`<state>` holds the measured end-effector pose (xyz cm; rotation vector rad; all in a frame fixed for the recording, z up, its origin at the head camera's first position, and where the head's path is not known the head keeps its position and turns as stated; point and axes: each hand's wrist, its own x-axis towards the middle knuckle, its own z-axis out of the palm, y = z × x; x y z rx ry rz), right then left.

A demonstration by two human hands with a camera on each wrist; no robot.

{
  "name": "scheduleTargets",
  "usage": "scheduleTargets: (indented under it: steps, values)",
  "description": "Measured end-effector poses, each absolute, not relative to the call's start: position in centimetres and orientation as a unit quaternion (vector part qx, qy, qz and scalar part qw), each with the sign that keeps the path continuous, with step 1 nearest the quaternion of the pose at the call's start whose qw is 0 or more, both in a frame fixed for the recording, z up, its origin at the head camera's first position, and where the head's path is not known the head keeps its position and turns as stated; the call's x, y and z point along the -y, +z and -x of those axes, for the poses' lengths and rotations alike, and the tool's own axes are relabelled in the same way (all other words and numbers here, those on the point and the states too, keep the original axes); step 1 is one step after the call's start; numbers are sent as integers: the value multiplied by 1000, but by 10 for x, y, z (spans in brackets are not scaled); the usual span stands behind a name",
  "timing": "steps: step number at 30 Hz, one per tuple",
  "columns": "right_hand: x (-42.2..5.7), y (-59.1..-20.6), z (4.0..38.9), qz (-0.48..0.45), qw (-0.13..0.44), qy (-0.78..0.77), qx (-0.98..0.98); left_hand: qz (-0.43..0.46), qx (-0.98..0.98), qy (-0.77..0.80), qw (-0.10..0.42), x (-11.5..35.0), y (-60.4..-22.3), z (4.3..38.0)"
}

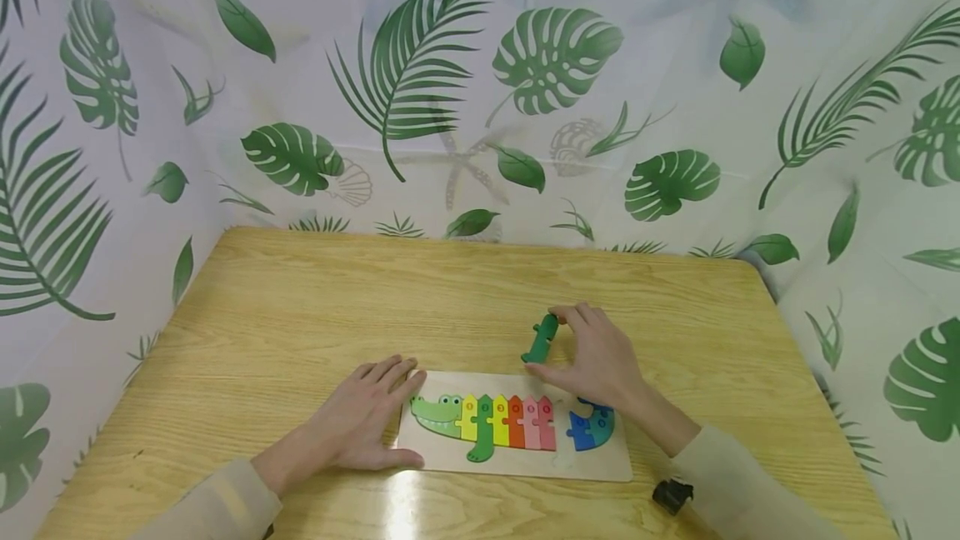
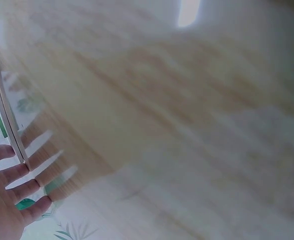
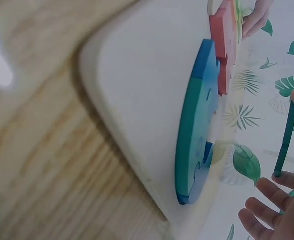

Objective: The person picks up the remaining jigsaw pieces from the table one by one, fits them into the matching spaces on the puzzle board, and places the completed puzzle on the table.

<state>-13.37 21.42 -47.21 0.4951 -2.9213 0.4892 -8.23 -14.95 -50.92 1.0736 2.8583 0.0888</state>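
A wooden crocodile puzzle board point(image 1: 517, 464) lies on the table. My left hand point(image 1: 363, 419) rests at its left end, fingers spread along the edge; in the left wrist view the fingertips meet the board's side point(image 2: 7, 110). Between thumb and fingertips, my right hand point(image 1: 600, 361) pinches a dark green puzzle piece point(image 1: 542, 338) just beyond the board's far edge. On the board sit the light green head point(image 1: 437, 415), several coloured numbered body pieces point(image 1: 516, 423) and the blue-teal tail pieces point(image 1: 592, 427). A bare stretch of board separates the pink pieces from the tail.
The wood-grain table point(image 1: 337, 298) reaches back to a leaf-print curtain point(image 1: 450, 107), which also hangs at both sides. A small black object point(image 1: 672, 495) shows beside the right sleeve point(image 1: 738, 482).
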Motion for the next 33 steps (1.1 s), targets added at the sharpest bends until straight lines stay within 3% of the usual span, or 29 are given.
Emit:
scheduleTargets:
  steps: [13,33]
  values:
    - [-227,-469,115,-164,42,170,971,-353,-935,27,34,149,-510,82]
    - [-258,-482,98,-294,69,180,936,-355,-934,28,27,149,-510,81]
